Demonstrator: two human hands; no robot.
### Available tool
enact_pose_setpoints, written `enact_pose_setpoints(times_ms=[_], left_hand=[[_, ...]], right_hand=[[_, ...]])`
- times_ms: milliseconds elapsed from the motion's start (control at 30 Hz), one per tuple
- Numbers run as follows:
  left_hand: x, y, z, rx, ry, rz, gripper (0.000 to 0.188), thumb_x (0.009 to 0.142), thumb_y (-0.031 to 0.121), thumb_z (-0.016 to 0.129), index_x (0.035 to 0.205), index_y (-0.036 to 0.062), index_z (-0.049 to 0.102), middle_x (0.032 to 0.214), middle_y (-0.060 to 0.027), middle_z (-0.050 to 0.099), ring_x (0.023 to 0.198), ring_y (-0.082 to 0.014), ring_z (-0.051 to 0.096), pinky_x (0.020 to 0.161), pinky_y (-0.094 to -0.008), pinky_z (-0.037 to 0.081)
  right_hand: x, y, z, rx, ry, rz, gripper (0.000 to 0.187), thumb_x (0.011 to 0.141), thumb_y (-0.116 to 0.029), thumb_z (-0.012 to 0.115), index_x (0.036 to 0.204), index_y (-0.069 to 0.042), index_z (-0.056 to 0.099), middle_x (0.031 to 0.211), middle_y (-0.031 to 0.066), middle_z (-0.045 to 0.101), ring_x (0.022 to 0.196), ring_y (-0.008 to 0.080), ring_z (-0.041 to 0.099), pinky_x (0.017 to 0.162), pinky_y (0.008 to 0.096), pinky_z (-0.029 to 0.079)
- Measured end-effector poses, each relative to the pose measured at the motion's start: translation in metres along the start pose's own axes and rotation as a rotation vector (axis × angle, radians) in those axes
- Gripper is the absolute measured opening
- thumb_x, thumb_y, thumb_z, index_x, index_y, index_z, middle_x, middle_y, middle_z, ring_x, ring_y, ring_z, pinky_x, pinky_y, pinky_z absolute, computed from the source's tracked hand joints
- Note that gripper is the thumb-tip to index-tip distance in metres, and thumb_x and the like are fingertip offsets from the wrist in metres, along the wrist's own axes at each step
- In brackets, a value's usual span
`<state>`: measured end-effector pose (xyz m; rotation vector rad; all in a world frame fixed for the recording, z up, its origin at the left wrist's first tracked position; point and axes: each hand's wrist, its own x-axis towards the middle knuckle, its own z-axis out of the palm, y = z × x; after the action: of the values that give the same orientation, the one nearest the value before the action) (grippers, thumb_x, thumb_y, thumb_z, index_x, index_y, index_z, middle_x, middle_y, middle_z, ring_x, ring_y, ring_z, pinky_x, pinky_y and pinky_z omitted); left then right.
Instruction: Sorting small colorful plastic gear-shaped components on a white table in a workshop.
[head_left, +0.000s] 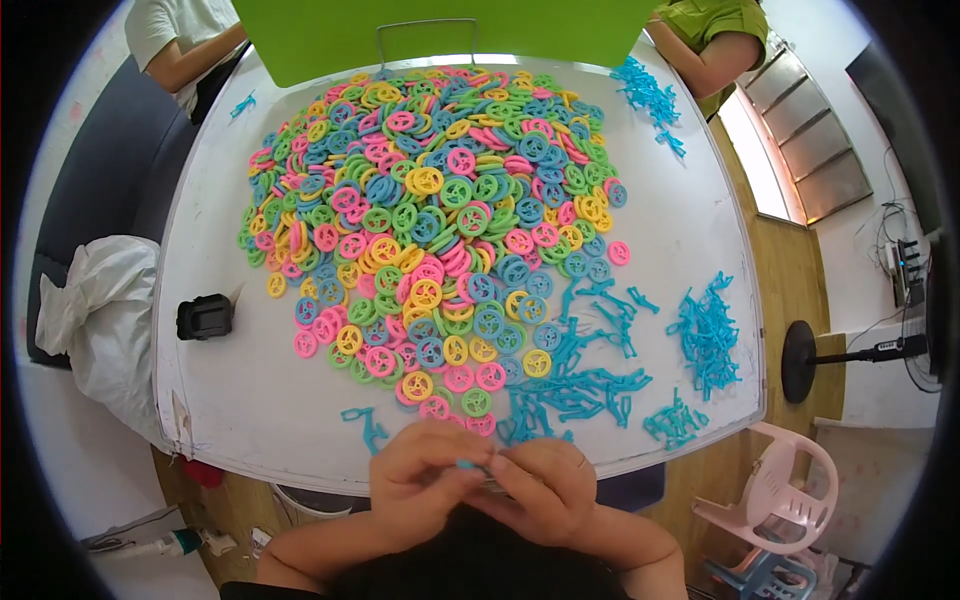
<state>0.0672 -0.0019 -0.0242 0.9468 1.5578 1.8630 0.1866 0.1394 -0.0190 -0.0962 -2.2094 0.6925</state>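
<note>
My left hand and my right hand meet at the table's near edge, fingertips pinched together. A bit of a small blue plastic piece shows at my left fingertips; the rest is hidden by the fingers. What my right fingers pinch is covered. Just beyond my hands spreads a big heap of spoked plastic wheels in pink, yellow, green and blue. Blue forked plastic pieces lie in a loose pile beside the heap's near right side. A few more blue forked pieces lie left of my hands.
More blue pieces are piled at the table's right and far right. A black tray sits at the left. A green board stands at the far edge, with a person on either side. A pink chair stands at right.
</note>
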Motion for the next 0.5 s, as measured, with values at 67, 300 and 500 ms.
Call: enact_pose_setpoints(times_ms=[67,300,500], left_hand=[[0.0,-0.001,0.004,-0.189,0.189,-0.077,0.014,0.099,0.012,0.065,0.105,-0.0008,0.066,0.101,-0.0162,0.07,0.095,-0.0272,0.07,0.084,-0.0408,0.057],[0.002,-0.003,-0.008,-0.23,0.173,-0.165,0.014,0.101,0.013,0.064,0.105,-0.0011,0.066,0.097,-0.0151,0.069,0.088,-0.0254,0.071,0.076,-0.0394,0.058],[0.006,-0.001,-0.002,-0.199,0.078,-0.176,0.012,0.1,0.007,0.064,0.107,-0.0022,0.066,0.097,-0.0139,0.069,0.089,-0.0239,0.07,0.079,-0.0382,0.057]], right_hand=[[0.001,0.01,-0.023,0.11,-0.305,-0.005,0.03,0.082,-0.007,0.08,0.111,-0.003,0.072,0.094,0.0084,0.068,0.076,0.0249,0.068,0.061,0.0337,0.055],[-0.001,0.044,-0.108,-0.395,-0.146,0.578,0.01,0.082,0.003,0.074,0.091,0.001,0.071,0.082,0.0139,0.068,0.072,0.0304,0.066,0.063,0.0376,0.05],[-0.015,0.058,-0.089,-0.587,-0.326,0.638,0.014,0.081,-0.009,0.08,0.091,-0.002,0.073,0.086,0.0124,0.068,0.079,0.0328,0.066,0.07,0.041,0.051]])
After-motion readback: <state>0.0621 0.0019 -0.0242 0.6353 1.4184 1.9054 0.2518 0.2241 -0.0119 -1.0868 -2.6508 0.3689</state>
